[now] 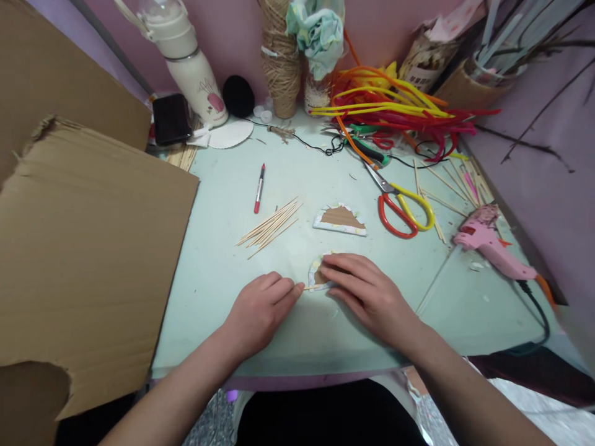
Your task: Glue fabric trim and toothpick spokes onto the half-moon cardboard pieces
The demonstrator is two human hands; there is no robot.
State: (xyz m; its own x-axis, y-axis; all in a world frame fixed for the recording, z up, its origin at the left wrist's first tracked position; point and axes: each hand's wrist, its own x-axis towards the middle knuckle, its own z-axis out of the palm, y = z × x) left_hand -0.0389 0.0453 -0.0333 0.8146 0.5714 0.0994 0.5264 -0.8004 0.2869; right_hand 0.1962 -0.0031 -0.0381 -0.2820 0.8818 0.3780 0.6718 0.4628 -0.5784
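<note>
Pale green tabletop: the left hand pinches a bamboo stick at the straight edge of a pale-rimmed cardboard half-disc, clasped by the right hand; a loose pinch could skew the stick, and a rightward swing could jolt the hot-glue gun.

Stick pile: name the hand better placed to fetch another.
Probably the left hand, though it holds a stick: it's nearer the pile; the right hand covers part of a half-round piece.
</note>
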